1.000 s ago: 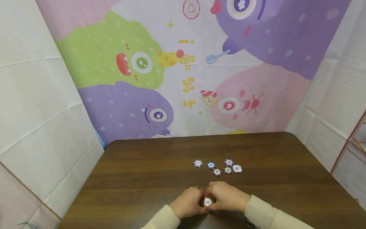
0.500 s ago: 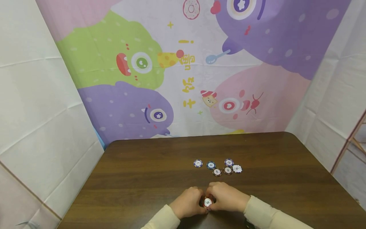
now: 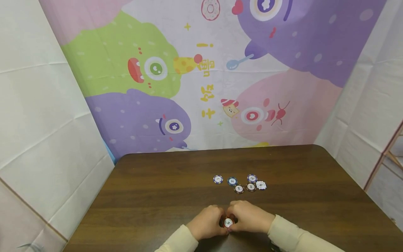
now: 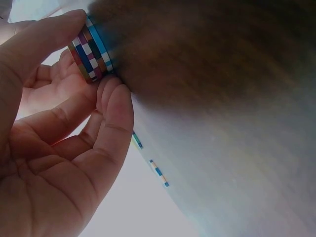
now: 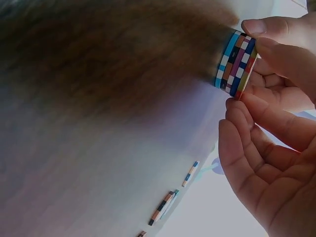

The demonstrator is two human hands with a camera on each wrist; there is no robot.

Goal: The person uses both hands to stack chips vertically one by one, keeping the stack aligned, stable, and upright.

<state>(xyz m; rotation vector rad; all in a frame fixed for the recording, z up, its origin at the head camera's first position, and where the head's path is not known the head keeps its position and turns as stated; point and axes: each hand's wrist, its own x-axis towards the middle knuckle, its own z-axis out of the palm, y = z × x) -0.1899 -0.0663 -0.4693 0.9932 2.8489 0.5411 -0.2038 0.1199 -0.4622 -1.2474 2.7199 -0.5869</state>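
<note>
Between my two hands stands a short stack of poker chips (image 3: 228, 222), a red chip marked 5 on top. My left hand (image 3: 206, 222) holds it from the left, thumb on the near side and fingers curled round the far side. From the right, my right hand (image 3: 250, 217) grips the same stack in mirror fashion. In the left wrist view the stack's edge (image 4: 91, 52) shows striped layers, light blue lowest, close over the tabletop. The right wrist view shows the chips (image 5: 237, 64) lined up between thumb and fingertips.
Beyond the hands several loose chips lie flat on the brown wooden table (image 3: 151, 196): a blue-edged chip (image 3: 218, 179) leftmost, a white chip (image 3: 261, 185) rightmost, overlapping its neighbour. A cartoon-print cloth (image 3: 207, 133) hangs behind the table's far edge.
</note>
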